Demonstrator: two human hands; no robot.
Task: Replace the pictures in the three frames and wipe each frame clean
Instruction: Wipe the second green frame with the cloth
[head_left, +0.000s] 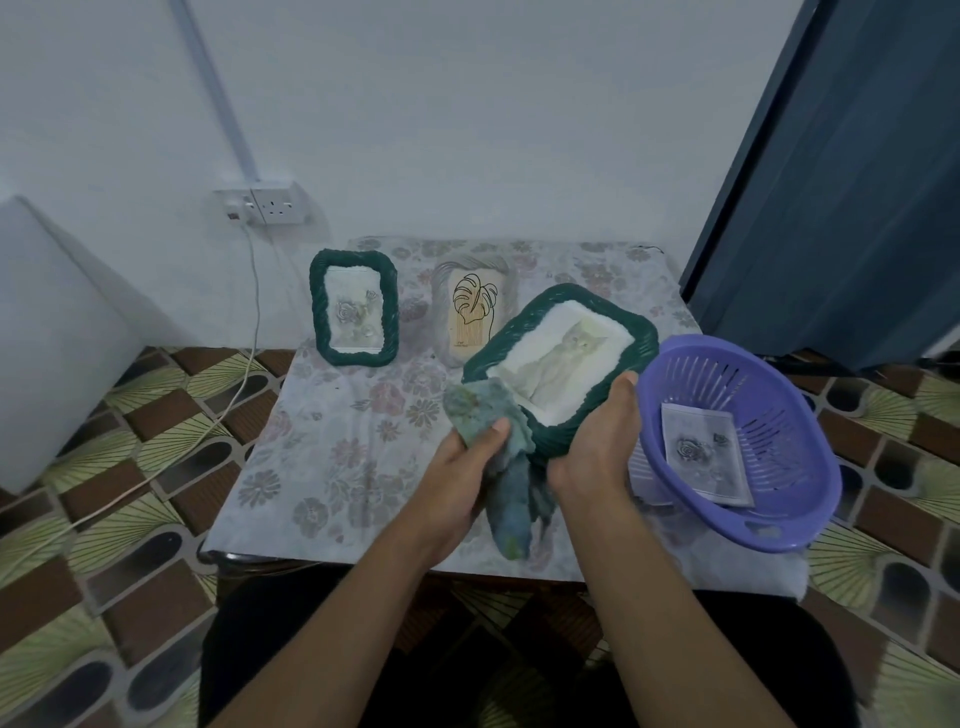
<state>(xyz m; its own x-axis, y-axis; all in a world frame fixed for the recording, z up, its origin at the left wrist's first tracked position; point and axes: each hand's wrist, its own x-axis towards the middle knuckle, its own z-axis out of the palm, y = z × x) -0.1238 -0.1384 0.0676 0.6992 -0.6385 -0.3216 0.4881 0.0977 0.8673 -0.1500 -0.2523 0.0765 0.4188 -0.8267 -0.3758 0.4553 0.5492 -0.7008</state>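
Floral-covered desk (332, 447) sits against a pale wall on a patterned tile floor (130, 467). A wall socket (278, 205) is at back left, with a white cable (254, 322) running down to the floor.

Left hand (462, 467): fingers curled, thumb on top, gripping a bunched blue-green cloth (485, 410). The top of the cloth touches the lower-left edge of the cat frame (566, 358). The rest hangs down between the two hands.

Right hand (597, 441): gripping the cat frame at its near corner, thumb up along the right edge, fingers curled under. The frame has a green woven border and is tilted with the picture facing up. Can't tell if its far edge touches the desk.

Rose frame (354, 307), also green woven, stands upright at back left. Leaf frame (474, 312), pale with a line-drawn leaf, stands just right of it, behind the cat frame.

Purple slotted basket (779, 415) sits at the desk's right edge, just beside the right hand. A loose rose print (701, 452) lies inside it.
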